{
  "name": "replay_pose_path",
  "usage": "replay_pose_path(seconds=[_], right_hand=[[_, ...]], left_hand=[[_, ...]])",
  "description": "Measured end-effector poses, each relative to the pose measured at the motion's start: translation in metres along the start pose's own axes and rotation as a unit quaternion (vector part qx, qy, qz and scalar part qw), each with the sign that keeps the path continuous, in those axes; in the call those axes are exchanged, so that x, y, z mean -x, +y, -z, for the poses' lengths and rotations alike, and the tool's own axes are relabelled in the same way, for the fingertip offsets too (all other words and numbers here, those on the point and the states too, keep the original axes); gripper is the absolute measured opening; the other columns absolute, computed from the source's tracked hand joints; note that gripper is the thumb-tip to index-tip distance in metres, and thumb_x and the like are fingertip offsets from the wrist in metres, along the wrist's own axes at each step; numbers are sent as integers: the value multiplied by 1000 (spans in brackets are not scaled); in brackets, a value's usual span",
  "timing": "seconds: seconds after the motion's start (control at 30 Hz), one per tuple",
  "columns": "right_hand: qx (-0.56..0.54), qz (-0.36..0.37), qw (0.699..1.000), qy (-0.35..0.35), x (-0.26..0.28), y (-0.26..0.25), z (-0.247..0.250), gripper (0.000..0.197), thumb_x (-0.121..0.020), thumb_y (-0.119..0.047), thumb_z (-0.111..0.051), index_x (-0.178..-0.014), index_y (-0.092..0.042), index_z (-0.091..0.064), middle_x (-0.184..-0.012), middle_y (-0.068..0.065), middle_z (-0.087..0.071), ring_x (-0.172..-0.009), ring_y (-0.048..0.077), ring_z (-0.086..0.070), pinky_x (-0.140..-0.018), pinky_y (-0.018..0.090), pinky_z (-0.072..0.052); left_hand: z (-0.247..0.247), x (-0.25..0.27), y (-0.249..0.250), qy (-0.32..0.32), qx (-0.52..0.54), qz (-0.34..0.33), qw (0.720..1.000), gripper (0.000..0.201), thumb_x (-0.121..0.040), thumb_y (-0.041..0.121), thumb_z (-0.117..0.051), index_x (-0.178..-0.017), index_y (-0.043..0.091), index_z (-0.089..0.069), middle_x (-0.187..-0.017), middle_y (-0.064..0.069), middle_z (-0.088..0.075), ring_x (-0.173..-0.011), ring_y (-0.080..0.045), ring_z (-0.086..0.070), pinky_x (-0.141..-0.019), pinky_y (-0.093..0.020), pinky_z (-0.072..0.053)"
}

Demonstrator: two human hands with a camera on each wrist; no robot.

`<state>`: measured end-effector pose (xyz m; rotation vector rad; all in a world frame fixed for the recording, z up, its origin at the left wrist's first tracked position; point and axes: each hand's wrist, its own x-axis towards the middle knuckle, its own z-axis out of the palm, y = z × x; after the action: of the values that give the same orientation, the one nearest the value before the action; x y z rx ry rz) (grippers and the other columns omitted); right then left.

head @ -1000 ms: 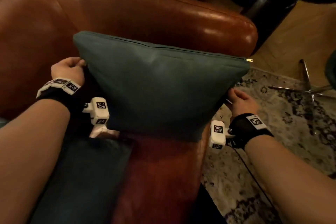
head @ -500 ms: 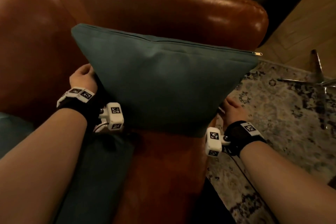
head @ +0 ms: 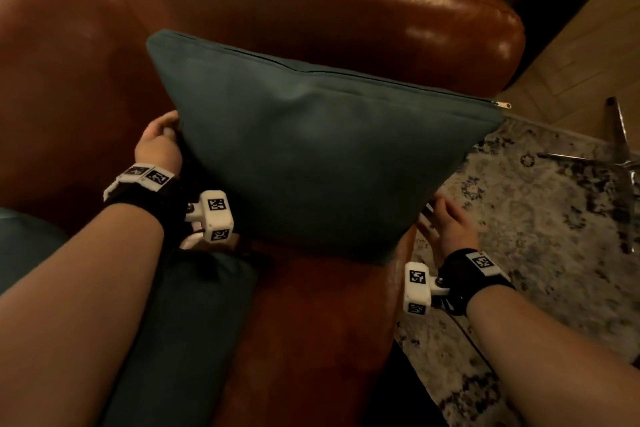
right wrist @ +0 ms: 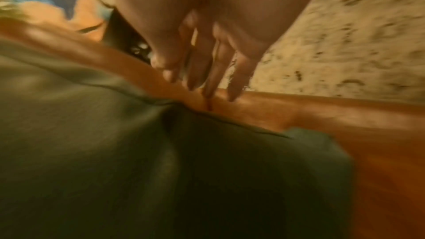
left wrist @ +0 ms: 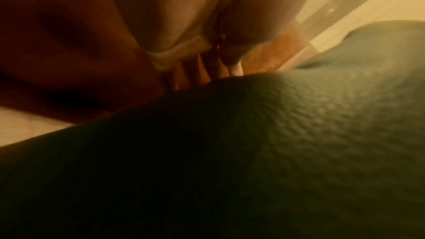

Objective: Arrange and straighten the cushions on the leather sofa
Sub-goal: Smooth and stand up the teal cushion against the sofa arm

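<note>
The teal cushion stands between the hands, propped against the leather sofa. The left hand curls around its edge. The right hand is beside it, fingers straight, holding nothing. Risk: one-sided support may topple the cushion off the seat edge. Only the right wrist view shows fingertips clear of the fabric.

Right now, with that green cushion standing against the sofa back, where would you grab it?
Probably by its two short side edges, one hand from each side. The cushion stands upright and wide against the sofa, zip edge on top, sides free. The left hand is at its left edge; the right hand is by the lower right corner.
</note>
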<state>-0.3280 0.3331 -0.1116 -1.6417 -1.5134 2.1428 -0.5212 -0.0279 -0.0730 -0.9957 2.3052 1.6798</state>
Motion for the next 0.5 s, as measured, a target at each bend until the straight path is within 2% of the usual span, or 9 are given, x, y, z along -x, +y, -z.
replay_pose_path(seconds=[0.03, 0.07, 0.13, 0.2, 0.27, 0.33, 0.4, 0.5], right_hand=[[-9, -25, 999, -20, 3, 2, 1, 27, -99, -16, -51, -122, -23, -65, -120, 1, -67, -112, 19, -63, -94, 37, -52], [-3, -44, 998, -38, 4, 5, 1, 31, -99, -14, -51, -126, -24, -62, -124, 1, -65, -112, 18, -62, -95, 37, -51], [51, -65, 995, -53, 5, 11, -6, 35, -98, -15, -52, -132, -24, -57, -126, 1, -62, -111, 19, -61, -97, 36, -51], [109, -48, 993, 1, 4, 10, -15, 34, -95, -16, -58, -127, -25, -62, -127, 2, -64, -114, 21, -61, -98, 39, -51], [116, -19, 991, 69, 0, 6, -20, 28, -91, -15, -63, -117, -24, -69, -120, 3, -68, -114, 21, -62, -100, 40, -51], [109, -2, 989, 101, -5, 4, -19, 22, -90, -15, -66, -109, -23, -72, -104, -2, -70, -109, 19, -64, -99, 39, -51], [117, 14, 987, 107, -8, 6, -17, 21, -89, -16, -68, -109, -21, -72, -96, -7, -68, -107, 18, -64, -99, 39, -51], [126, 34, 986, 107, -12, 9, -16, 22, -89, -18, -68, -110, -22, -72, -98, -6, -68, -104, 16, -64, -99, 40, -51]], left_hand=[[-1, 2, -7, -14, 5, 25, 1000, 40, -101, 5, -33, -134, 15, -53, -110, 1, -63, -84, -8, -57, -67, -14, -45], [-5, 4, -15, -22, 15, 51, 998, 41, -102, 4, -34, -139, 14, -49, -126, -6, -61, -95, -14, -58, -70, -16, -45], [-11, 10, -23, -32, 15, 79, 996, 42, -101, 4, -39, -142, 11, -45, -141, -11, -53, -110, -18, -53, -72, -15, -43], [-13, 11, -23, -30, -20, 80, 996, 41, -99, 4, -45, -139, 11, -49, -136, -7, -57, -114, -17, -55, -77, -13, -43], [-9, 4, -19, 0, -22, 83, 996, 38, -99, 7, -48, -136, 15, -54, -129, -1, -60, -112, -14, -57, -84, -16, -40], [-4, -5, -20, 14, -5, 74, 997, 38, -98, 7, -48, -135, 16, -56, -136, -5, -58, -119, -19, -57, -85, -19, -39], [-2, -11, -20, 22, -14, 65, 998, 38, -98, 6, -48, -134, 16, -57, -137, -8, -57, -124, -22, -56, -86, -21, -40], [-3, -9, -22, 43, -67, 46, 996, 34, -95, 7, -53, -126, 18, -64, -123, -3, -66, -102, -11, -60, -87, -18, -43]])
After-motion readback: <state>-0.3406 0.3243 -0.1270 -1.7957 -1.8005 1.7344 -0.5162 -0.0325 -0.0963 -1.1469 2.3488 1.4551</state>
